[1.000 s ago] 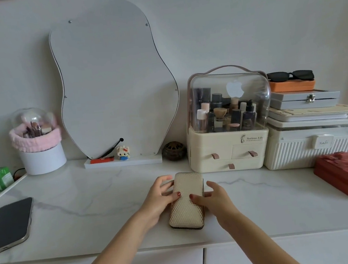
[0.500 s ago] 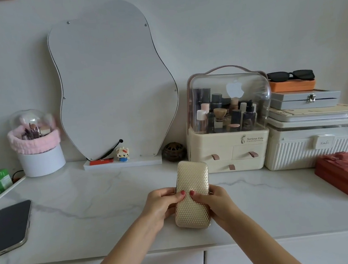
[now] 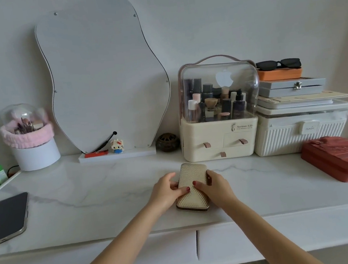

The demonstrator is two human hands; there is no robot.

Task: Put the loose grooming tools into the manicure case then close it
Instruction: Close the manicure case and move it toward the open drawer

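The gold quilted manicure case (image 3: 191, 174) lies closed on the white marble tabletop (image 3: 102, 195), near the front middle. My left hand (image 3: 166, 191) grips its left side, thumb laid across the lid. My right hand (image 3: 214, 186) grips its right side, thumb on the lid too, so both thumbs meet over the middle. No loose grooming tools show on the table.
A phone (image 3: 6, 218) lies at the front left. Behind the case stand a cream cosmetics organiser (image 3: 219, 142), a ribbed white box (image 3: 298, 134) with stacked boxes and sunglasses, a curvy mirror (image 3: 103, 79) and a pink-banded tub (image 3: 34, 146). A red case (image 3: 341, 157) lies at right.
Half a second ago both hands held the case tilted up off the table. It now lies flat on the tabletop again, with both hands still holding its sides.
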